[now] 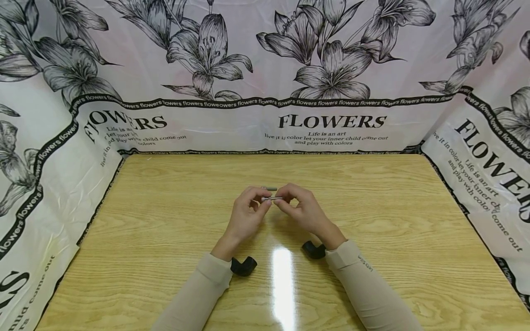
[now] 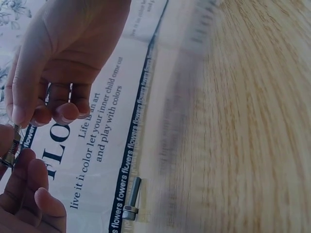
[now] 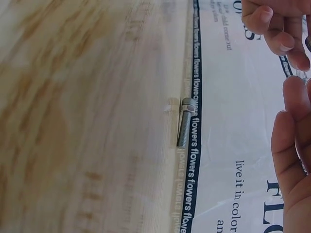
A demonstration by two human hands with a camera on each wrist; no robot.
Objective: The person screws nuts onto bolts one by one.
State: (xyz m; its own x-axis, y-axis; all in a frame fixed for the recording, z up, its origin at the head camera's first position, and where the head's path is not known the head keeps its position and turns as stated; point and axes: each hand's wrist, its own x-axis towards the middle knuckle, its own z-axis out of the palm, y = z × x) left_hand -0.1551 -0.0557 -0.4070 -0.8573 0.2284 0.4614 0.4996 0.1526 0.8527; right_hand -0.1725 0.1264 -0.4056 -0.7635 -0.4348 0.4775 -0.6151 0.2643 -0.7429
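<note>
Close together above the middle of the table, both hands work on one small metal bolt (image 1: 273, 198). My left hand (image 1: 244, 216) pinches its head end between thumb and fingertips. The other end, the shank, is pinched by my right hand (image 1: 304, 209). In the left wrist view the held bolt (image 2: 16, 141) shows a threaded shank, partly covered by fingertips. Just beyond the hands a second bolt (image 1: 271, 189) lies on the table, its head to the left. A nut (image 3: 187, 109) sits on this bolt near its head in the right wrist view.
The wooden table (image 1: 165, 207) carries a bright reflection near its front. Beside the cuffs are a black curved piece (image 1: 244, 266) on the left and another black piece (image 1: 313, 249) on the right. A flower-printed sheet (image 1: 232, 128) stands round the back and sides.
</note>
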